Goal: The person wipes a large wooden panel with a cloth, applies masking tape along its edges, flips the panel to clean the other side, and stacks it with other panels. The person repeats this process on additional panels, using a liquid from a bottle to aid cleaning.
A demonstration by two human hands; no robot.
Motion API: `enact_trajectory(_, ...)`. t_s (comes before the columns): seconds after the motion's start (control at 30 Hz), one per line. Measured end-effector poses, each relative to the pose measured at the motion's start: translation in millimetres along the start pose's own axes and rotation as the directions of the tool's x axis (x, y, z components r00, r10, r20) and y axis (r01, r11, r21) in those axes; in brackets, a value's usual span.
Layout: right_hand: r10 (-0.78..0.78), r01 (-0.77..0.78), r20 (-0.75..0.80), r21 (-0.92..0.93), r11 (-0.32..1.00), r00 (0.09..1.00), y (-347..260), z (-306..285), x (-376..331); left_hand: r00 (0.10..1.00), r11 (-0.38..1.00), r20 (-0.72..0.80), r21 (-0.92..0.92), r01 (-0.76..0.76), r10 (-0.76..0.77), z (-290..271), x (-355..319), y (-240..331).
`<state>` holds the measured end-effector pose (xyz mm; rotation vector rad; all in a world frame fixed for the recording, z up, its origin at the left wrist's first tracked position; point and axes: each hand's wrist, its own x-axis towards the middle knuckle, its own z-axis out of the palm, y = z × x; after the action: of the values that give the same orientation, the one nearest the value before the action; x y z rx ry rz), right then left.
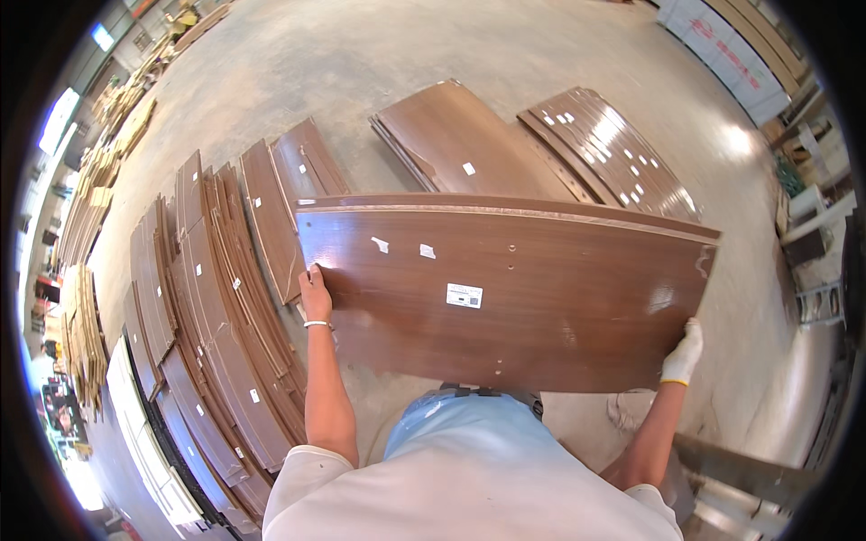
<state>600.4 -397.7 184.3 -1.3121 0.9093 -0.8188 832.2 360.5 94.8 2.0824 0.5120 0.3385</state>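
Observation:
A wide brown wood-grain panel [406,334] is held up in front of my body, its long far edge showing a pale groove. A white label and two torn paper scraps stick to its face, along with a few small holes. My left hand [315,296], bare with a white band at the wrist, grips the panel's left edge. On the opposite edge, my right hand [684,353] wears a white glove and is closed round the panel's lower right side. The fingers behind the panel are partly hidden.
Rows of stacked brown panels [230,334] lie on the floor to my left. Beyond the held panel are another brown stack [469,135] and a label-dotted stack [613,149]. A metal beam [749,469] stands at lower right; a white-wrapped pile [726,54] is far right.

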Motion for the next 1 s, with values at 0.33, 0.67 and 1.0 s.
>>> enact_trajectory(0.33,0.391,-0.143,0.422,-0.509,0.849,0.818,86.1,165.9,207.8,0.951,0.849,0.078,0.477,0.228,-0.299,87.5,91.4,45.5)
enact_trajectory(0.67,0.430,-0.426,0.815,-0.255,0.868,0.390,49.4,326.0,292.9,0.908,0.782,-0.184,0.463,0.418,-0.376,179.6,190.3,12.1)
enact_trajectory(1.0,0.511,-0.683,0.457,0.545,0.485,0.728,238.1,594.8,199.2,0.862,0.663,-0.105,0.596,0.454,-0.496,297.1,489.0,-21.4)
